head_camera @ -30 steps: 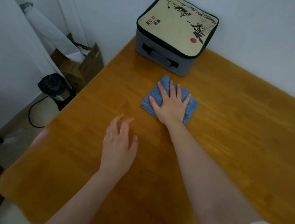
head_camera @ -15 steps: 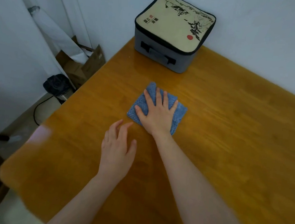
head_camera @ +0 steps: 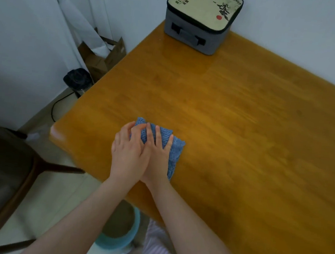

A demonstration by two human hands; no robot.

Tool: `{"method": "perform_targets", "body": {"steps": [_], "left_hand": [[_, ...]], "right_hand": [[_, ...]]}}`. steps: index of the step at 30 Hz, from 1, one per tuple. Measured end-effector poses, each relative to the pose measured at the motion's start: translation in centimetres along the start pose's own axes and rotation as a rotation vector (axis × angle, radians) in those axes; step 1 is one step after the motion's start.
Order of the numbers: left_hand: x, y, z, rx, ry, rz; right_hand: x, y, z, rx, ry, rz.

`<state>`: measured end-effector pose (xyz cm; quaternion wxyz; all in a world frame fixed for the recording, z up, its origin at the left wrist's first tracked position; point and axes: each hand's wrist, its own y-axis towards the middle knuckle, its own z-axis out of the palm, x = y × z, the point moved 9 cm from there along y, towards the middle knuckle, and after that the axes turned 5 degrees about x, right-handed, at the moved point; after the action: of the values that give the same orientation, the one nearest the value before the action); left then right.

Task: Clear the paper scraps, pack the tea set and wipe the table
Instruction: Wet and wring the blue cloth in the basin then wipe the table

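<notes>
Though the case (head_camera: 202, 18) lettering is illegible, left hand (head_camera: 128, 158) and right hand (head_camera: 158, 158) press straight fingers (head_camera: 157, 137) onto blue cloth (head_camera: 175, 156).

Grey case (head_camera: 192, 38), well beyond the right hand (head_camera: 158, 156), up and slightly to its right. Cream lid (head_camera: 200, 14) printed with small dark characters (head_camera: 181, 1) in short columns near its left corner, too small to read. Black brush strokes (head_camera: 225, 9) and a round red dot (head_camera: 219, 17) toward the lid's right side. Nothing legible.
</notes>
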<state>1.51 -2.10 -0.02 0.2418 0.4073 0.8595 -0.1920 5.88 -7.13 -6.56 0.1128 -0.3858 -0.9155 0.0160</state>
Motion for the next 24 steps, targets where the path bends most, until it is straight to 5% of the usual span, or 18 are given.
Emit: {"method": "perform_targets", "body": {"steps": [12,24], "left_hand": [[1.2,-7.3,2.3,-0.013,-0.031,-0.015],[-1.3,-7.5,4.7,0.068,0.19,0.111]], "right_hand": [[-1.0,-10.0,1.5,0.029,-0.004,0.028],[-11.8,-14.9,-0.4,-0.053,0.022,0.264]]}}
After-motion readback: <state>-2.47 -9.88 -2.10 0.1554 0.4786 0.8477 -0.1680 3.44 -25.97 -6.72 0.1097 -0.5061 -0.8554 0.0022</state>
